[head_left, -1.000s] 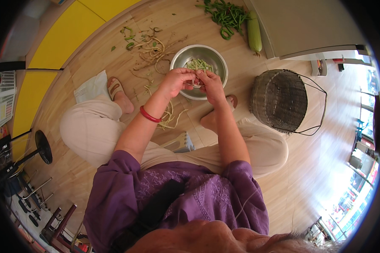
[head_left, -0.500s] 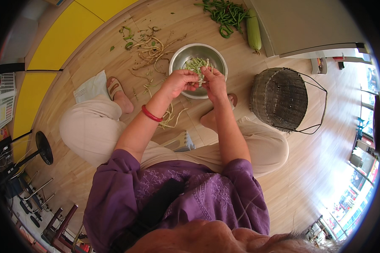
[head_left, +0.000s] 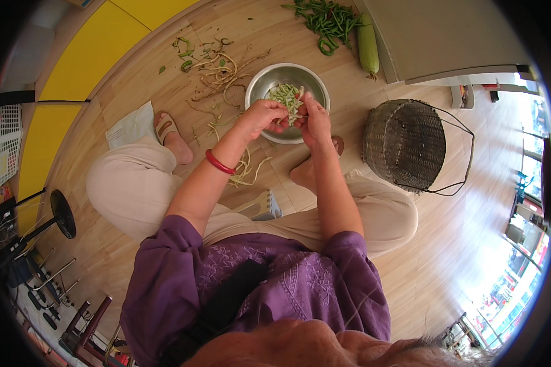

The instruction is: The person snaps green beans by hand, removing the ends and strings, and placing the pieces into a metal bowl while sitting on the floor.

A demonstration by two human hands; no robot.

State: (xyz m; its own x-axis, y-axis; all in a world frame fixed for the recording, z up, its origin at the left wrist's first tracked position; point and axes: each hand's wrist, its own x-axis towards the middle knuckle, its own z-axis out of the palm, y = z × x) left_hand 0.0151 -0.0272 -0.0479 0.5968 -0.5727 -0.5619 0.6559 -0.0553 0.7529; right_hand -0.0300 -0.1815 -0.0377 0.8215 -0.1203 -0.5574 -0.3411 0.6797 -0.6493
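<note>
A round steel bowl (head_left: 258,79) stands on the floor before me, with short pieces of pale green long bean (head_left: 281,93) in it. Both my hands are over its near side, close together. My left hand (head_left: 267,117), below a red bangle (head_left: 219,163), has its thumb and fingers pinched at a bean piece. My right hand (head_left: 315,122) is closed on pale bean lengths, and one whitish end (head_left: 300,92) sticks up by its fingertips. The fingers partly hide what lies between the hands.
Long beans (head_left: 221,73) lie loose left of the bowl, and others (head_left: 245,171) near my feet. A dark wicker basket (head_left: 404,144) with a wire handle stands to the right. Green peppers (head_left: 327,24) and a long pale green gourd (head_left: 367,46) lie at the back.
My right hand has turned and shifted slightly right, its fingertips now farther from the left hand. The whitish bean end shows more upright. My left hand stays nearly in place.
</note>
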